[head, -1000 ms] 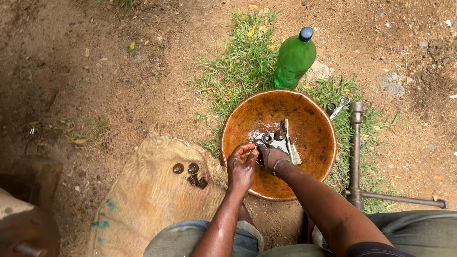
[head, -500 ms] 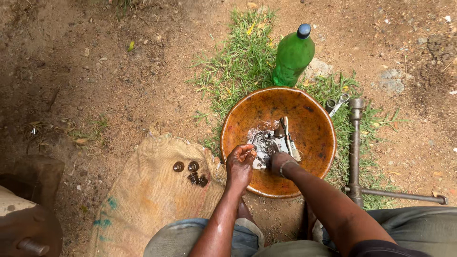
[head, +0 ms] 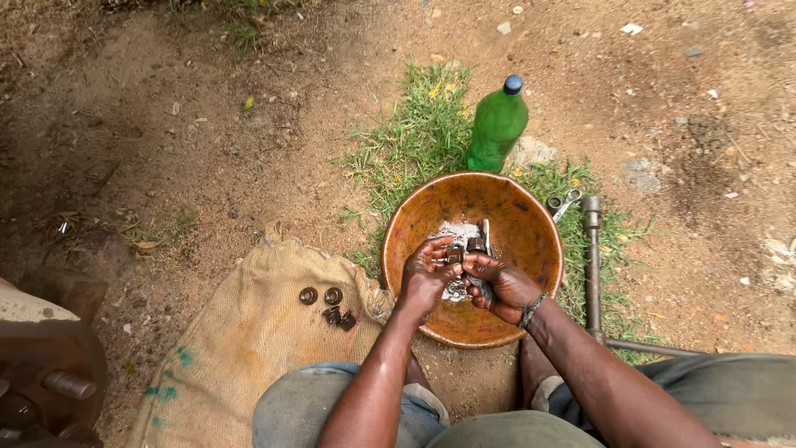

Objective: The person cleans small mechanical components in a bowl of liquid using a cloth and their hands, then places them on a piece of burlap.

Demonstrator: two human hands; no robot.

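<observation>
Both my hands are over an orange-brown bowl (head: 531, 224) on the ground that holds foamy liquid and a metal tool (head: 483, 236). My left hand (head: 424, 278) and my right hand (head: 502, 282) meet above the liquid and pinch a small dark metal part (head: 455, 254) between their fingertips. A bracelet sits on my right wrist. On the burlap sack (head: 240, 348) to the left lie several small dark nuts (head: 330, 305).
A green plastic bottle (head: 496, 126) with a blue cap stands behind the bowl on a grass patch. A cross-shaped wheel wrench (head: 594, 274) and a small spanner (head: 564, 202) lie right of the bowl. A rusty wheel hub with studs (head: 50, 390) is at bottom left.
My hands have shifted slightly toward the near side of the bowl and come together on the small part; the view has tilted a little.
</observation>
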